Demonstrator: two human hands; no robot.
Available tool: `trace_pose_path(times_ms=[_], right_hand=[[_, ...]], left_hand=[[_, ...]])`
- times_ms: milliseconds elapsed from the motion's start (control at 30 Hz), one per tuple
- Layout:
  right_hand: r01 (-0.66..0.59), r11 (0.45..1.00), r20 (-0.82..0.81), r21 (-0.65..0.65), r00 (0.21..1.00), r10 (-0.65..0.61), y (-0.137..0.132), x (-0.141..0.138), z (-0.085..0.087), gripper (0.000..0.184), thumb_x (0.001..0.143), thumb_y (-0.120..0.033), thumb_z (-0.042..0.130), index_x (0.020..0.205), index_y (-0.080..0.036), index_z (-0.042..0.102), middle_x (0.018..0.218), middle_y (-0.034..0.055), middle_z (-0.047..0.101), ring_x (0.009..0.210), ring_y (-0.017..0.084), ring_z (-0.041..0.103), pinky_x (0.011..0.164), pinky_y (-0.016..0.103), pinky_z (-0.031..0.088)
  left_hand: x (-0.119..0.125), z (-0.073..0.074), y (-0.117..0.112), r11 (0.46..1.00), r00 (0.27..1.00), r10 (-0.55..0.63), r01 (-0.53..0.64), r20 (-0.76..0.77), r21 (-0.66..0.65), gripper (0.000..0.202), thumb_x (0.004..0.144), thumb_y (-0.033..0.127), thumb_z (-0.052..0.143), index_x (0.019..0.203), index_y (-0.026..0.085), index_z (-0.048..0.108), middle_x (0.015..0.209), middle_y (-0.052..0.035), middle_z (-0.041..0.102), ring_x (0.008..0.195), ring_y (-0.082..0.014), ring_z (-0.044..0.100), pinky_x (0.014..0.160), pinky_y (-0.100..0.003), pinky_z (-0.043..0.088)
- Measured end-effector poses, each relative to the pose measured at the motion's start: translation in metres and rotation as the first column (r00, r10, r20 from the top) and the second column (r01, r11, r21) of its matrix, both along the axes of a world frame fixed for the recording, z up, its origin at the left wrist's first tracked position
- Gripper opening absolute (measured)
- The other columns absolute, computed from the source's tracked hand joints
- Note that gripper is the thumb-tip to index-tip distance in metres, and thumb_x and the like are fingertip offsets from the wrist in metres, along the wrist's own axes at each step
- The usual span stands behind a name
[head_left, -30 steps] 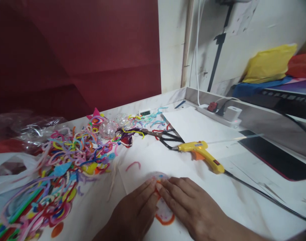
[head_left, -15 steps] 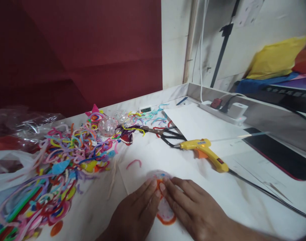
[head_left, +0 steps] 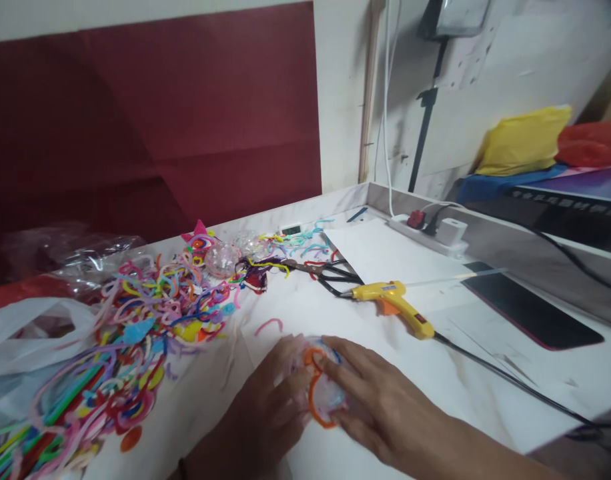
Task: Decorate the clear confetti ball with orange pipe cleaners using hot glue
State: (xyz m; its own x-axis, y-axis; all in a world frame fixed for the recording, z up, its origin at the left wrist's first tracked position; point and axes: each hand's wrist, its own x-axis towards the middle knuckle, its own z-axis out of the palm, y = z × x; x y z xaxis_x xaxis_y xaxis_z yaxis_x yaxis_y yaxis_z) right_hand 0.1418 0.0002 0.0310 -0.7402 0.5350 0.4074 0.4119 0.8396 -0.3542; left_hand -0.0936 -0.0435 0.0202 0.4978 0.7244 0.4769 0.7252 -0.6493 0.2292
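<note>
Both my hands rest on a small clear shape rimmed with orange pipe cleaner [head_left: 321, 393] that lies on white paper [head_left: 335, 320] near the table's front. My left hand [head_left: 265, 413] cups its left side with fingers curled against it. My right hand [head_left: 370, 400] covers its right side, fingertips pressed on the orange rim. The shape looks slightly lifted between the fingers, though motion blur hides detail. A yellow glue gun [head_left: 395, 303] lies on the paper just beyond my right hand.
A heap of coloured pipe-cleaner pieces [head_left: 135, 320] spreads across the left of the table, beside plastic bags [head_left: 30, 333]. Scissors [head_left: 330, 272] lie behind the glue gun, whose black cord [head_left: 510, 380] runs right. A power strip [head_left: 430, 233] and a dark phone [head_left: 530, 307] sit at the right.
My fingers have gone from lying flat on the orange-rimmed shape to curling around it, and the shape has shifted slightly up and left. The camera view has tilted a little.
</note>
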Motion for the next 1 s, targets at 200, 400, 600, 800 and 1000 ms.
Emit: trace_pose_path(times_ms=[200, 400, 600, 800, 1000], right_hand=[[-0.047, 0.998, 0.015, -0.038, 0.999, 0.048, 0.008, -0.001, 0.000, 0.054, 0.088, -0.019, 0.055, 0.139, -0.014, 0.039, 0.140, 0.0191, 0.045, 0.126, 0.028, 0.047, 0.099, 0.041, 0.047], [-0.215, 0.971, 0.040, -0.105, 0.975, 0.220, 0.033, 0.003, 0.006, 0.060, 0.087, -0.020, 0.057, 0.143, -0.015, 0.036, 0.143, 0.0200, 0.041, 0.129, 0.029, 0.044, 0.103, 0.041, 0.042], [-0.357, 0.926, 0.101, -0.120, 0.924, 0.369, 0.061, 0.000, 0.026, 0.056, 0.084, -0.009, 0.056, 0.138, -0.012, 0.043, 0.143, 0.0202, 0.044, 0.131, 0.027, 0.043, 0.106, 0.042, 0.039], [-0.427, 0.885, 0.140, -0.186, 0.880, 0.454, 0.085, -0.006, 0.033, 0.069, 0.073, 0.005, 0.053, 0.139, -0.012, 0.042, 0.144, 0.0182, 0.044, 0.133, 0.025, 0.042, 0.107, 0.041, 0.038], [-0.435, 0.870, 0.071, -0.234, 0.884, 0.461, 0.091, -0.007, 0.027, 0.077, 0.069, 0.010, 0.050, 0.141, -0.017, 0.041, 0.147, 0.0155, 0.041, 0.134, 0.023, 0.041, 0.107, 0.040, 0.038]], left_hand=[[-0.007, 0.002, 0.007, 0.971, 0.989, -0.147, 0.150, 0.030, -0.185, 0.060, 0.086, 0.006, 0.042, 0.143, 0.019, 0.026, 0.151, -0.0158, 0.032, 0.141, -0.0272, 0.030, 0.110, -0.049, 0.037], [-0.014, -0.009, 0.011, 0.984, 0.997, -0.076, 0.079, 0.025, -0.159, 0.057, 0.087, 0.011, 0.053, 0.139, 0.024, 0.034, 0.147, -0.0129, 0.036, 0.135, -0.0278, 0.038, 0.107, -0.045, 0.042], [-0.014, -0.017, 0.011, 0.996, 0.993, 0.066, -0.060, 0.097, -0.068, 0.061, 0.084, 0.018, 0.059, 0.140, 0.027, 0.034, 0.136, -0.0119, 0.047, 0.124, -0.0277, 0.049, 0.099, -0.044, 0.049], [-0.010, -0.031, 0.018, 0.962, 0.934, 0.252, -0.214, 0.251, -0.170, 0.078, 0.072, 0.020, 0.069, 0.140, 0.025, 0.030, 0.137, -0.0145, 0.047, 0.114, -0.0299, 0.056, 0.090, -0.047, 0.053], [0.001, -0.030, 0.028, 0.959, 0.934, 0.240, -0.186, 0.263, -0.214, 0.081, 0.065, 0.009, 0.067, 0.137, 0.022, 0.032, 0.132, -0.0138, 0.054, 0.119, -0.0313, 0.054, 0.098, -0.050, 0.047]])
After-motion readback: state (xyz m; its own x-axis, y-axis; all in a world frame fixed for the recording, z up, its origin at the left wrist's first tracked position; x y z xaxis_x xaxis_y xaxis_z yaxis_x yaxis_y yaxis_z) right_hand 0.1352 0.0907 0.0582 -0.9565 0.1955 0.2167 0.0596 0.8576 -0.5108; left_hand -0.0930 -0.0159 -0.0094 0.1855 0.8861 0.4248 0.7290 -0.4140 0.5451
